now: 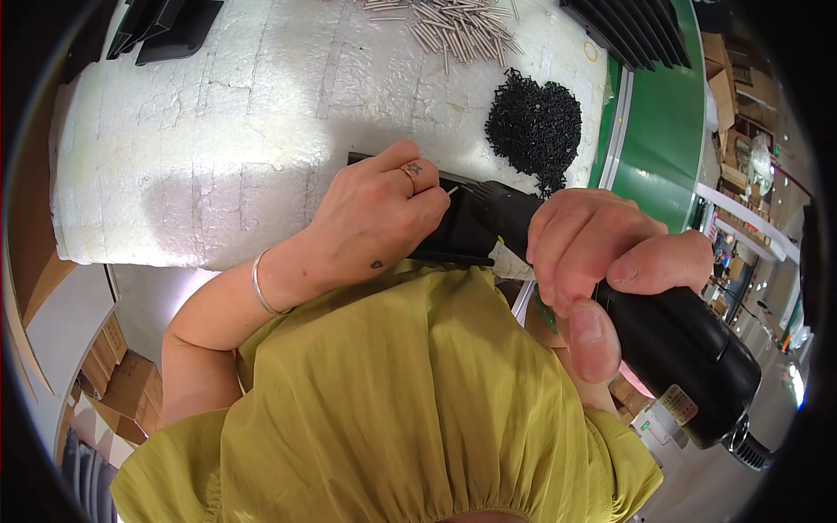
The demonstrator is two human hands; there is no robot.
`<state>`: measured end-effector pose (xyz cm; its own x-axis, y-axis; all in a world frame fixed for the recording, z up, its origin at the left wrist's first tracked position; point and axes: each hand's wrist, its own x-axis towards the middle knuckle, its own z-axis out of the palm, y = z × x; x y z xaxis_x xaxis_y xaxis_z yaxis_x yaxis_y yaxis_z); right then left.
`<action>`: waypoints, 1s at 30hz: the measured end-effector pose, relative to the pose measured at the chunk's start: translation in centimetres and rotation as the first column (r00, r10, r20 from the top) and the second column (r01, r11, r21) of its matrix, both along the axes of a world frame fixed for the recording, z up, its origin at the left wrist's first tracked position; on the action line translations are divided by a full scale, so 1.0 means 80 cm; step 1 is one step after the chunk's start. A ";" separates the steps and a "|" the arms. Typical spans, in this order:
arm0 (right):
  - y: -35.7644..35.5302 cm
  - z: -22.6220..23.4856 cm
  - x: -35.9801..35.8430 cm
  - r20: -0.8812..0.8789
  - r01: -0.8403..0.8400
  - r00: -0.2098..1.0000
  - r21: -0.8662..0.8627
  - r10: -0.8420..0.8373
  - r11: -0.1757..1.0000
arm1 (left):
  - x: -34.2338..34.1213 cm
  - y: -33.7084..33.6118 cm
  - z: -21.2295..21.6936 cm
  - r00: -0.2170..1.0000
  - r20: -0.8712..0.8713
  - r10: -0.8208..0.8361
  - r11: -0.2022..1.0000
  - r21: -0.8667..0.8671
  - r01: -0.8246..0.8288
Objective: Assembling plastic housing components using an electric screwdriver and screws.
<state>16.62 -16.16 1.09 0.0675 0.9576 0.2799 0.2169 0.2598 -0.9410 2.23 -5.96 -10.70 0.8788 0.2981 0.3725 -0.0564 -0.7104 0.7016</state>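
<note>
My right hand (602, 253) is wrapped round a black electric screwdriver (689, 349), held at a slant with its cord end at the lower right. The tool's narrow metal bit points left, close to the fingers of my left hand (379, 209). That hand is closed, its knuckles up, over a black plastic part (453, 235) at the near edge of the padded surface. The fingertips are hidden beneath the hand, so whether they also pinch a small piece does not show. A ring and a bracelet are on the left hand and wrist.
White foam sheeting (253, 113) covers the work surface. A heap of small black screws (534, 126) lies beyond the screwdriver, with a pile of thin metal pins (462, 26) farther off. Black plastic parts (632, 30) stand at the far right, others (179, 35) far left. Green surface (667, 113) borders the right.
</note>
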 end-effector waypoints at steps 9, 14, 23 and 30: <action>0.004 -0.011 -0.002 -0.058 0.008 0.998 0.030 -0.006 1.000 | -0.001 0.001 -0.002 1.000 -0.006 0.004 1.000 -0.004 -0.004; 0.003 -0.022 -0.005 -0.115 0.030 0.993 0.099 -0.018 0.995 | -0.003 -0.002 -0.002 1.000 -0.015 0.008 1.000 0.016 -0.008; -0.060 0.005 0.049 -0.287 0.327 0.929 0.343 -0.234 0.881 | -0.013 -0.002 0.033 0.993 -0.095 -0.070 0.997 0.012 0.071; -0.105 -0.039 0.056 -0.425 0.715 0.680 0.202 -0.597 0.670 | -0.025 0.018 0.076 0.913 -0.372 -0.168 0.961 0.144 0.236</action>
<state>21.09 -24.54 -2.06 0.7760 0.4775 0.4121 0.1791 0.4596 -0.8699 0.27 -4.51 -4.63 0.9967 0.0567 0.0575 0.0147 -0.8273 0.5616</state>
